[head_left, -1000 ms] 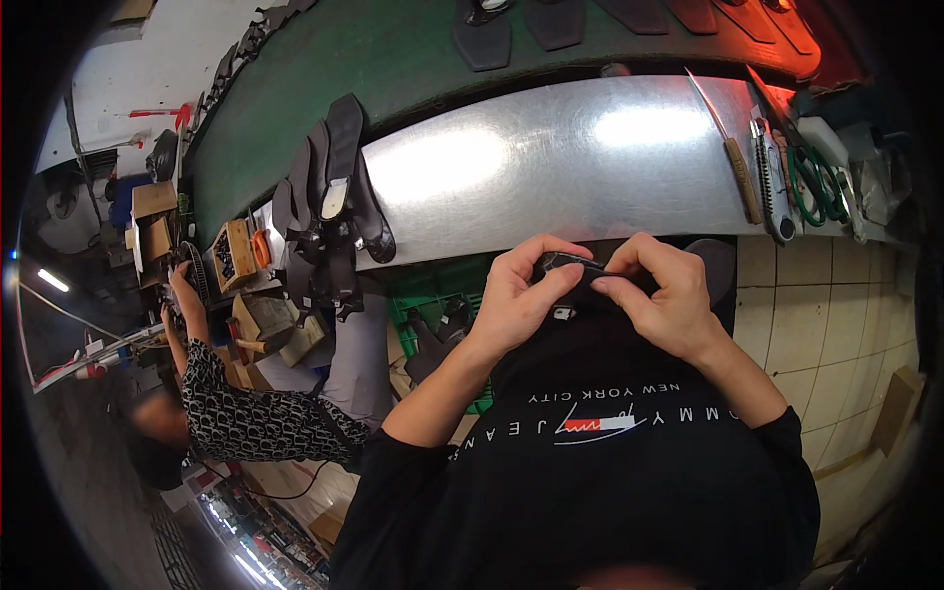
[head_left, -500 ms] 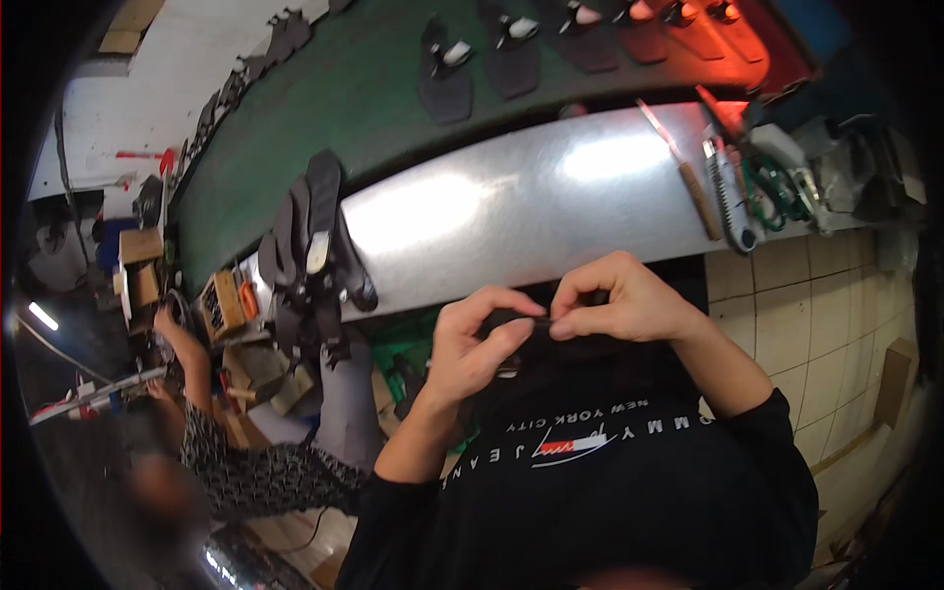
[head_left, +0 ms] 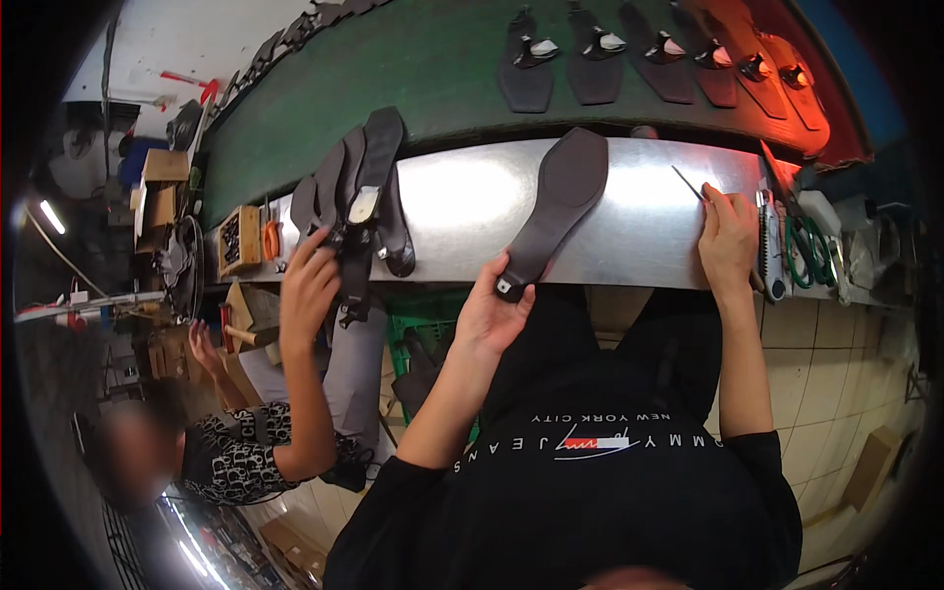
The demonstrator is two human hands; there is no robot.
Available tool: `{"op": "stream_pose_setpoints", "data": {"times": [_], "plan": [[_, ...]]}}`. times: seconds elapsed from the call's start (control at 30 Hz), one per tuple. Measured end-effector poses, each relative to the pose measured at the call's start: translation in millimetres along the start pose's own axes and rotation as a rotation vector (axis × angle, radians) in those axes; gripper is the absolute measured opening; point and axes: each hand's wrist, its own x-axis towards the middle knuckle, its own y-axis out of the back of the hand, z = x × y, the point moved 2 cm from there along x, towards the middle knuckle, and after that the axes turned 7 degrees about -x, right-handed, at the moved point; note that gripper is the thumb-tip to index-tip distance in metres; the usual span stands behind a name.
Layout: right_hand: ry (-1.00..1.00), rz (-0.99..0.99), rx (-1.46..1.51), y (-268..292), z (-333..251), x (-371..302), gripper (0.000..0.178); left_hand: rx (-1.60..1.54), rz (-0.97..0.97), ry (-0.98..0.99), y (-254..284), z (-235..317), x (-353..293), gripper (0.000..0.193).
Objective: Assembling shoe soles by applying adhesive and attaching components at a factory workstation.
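My left hand [head_left: 495, 313] is closed round the narrow end of a dark brown shoe sole [head_left: 573, 182]. The sole's wide end points away over the metal-topped bench [head_left: 447, 211]. A small shiny metal piece [head_left: 505, 287] shows at the narrow end, between thumb and fingers. Over the bench's right part, my right hand [head_left: 728, 241] is closed on a thin-shafted awl [head_left: 688, 184]; its dark shaft sticks out past the fingers, while the hand hides most of the handle. Beside that hand lie a utility knife [head_left: 772, 251] and green-handled scissors [head_left: 808, 251].
Several soles with straps [head_left: 595, 74] stand in a row on the green surface [head_left: 442, 69]. A co-worker's hand [head_left: 310, 285] touches a pile of dark soles [head_left: 379, 162] at left. A wooden box of small parts [head_left: 239, 239] and orange-handled pliers [head_left: 270, 239] are further left.
My hands have moved apart from near my lap. The left now holds the sole over the bench; the right has reached the awl. The co-worker's hand has come to the pile.
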Motion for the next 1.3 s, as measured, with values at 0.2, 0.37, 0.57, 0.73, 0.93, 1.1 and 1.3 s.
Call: {"op": "stream_pose_setpoints", "data": {"times": [0.2, 0.37, 0.57, 0.73, 0.93, 1.1, 1.3], "plan": [[0.074, -0.054, 0.138, 12, 0, -12, 0.015, -0.193, 0.026, 0.147, -6, -6, -2, 0.022], [-0.161, -0.577, 0.908, 45, -73, -44, 0.03, -0.193, 0.0, 0.215, -29, -21, -10, 0.02], [-0.373, -0.939, 1.343, 39, -126, -70, 0.062, -0.194, -0.11, 0.254, -38, -38, -6, 0.022], [-0.324, -0.751, 1.38, 28, -117, -69, 0.049, -0.119, -0.069, 0.262, -42, -43, -19, 0.021], [-0.565, -1.006, 1.587, 24, -106, -56, 0.03, -0.117, -0.065, 0.21, -37, -40, -25, 0.019], [-0.576, -1.074, 1.525, 39, -121, -68, 0.058, 0.09, -0.098, -0.122, -41, -35, -19, 0.025], [-0.616, -1.099, 1.574, 37, -139, -73, 0.068, 0.346, 0.013, -0.551, -44, -35, -17, 0.064]]}}
